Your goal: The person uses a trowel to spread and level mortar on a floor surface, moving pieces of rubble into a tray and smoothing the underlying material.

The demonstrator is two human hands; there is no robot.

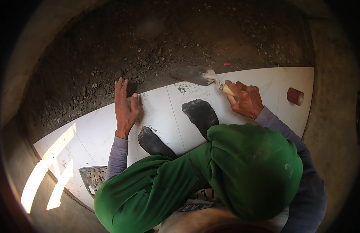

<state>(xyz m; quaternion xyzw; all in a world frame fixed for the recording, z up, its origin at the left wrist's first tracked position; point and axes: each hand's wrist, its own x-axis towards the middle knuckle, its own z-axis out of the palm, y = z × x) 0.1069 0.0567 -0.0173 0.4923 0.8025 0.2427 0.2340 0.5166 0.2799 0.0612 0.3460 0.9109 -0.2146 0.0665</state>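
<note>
A trowel with a pale wooden handle is gripped in my right hand. Its grey blade lies over the border between the white tiles and the dark dirt. My left hand holds nothing; its fingers are spread over the tile edge, pointing at the dirt. Specks of grey mortar lie on the tile just below the blade. Both my feet, in black socks or soft shoes, rest on the tiles between my hands.
A reddish-brown cylinder lies on the tiles at the right. A small red piece sits in the dirt beyond the trowel handle. At lower left, a container of stone rubble stands partly behind my left arm. Walls border the sides.
</note>
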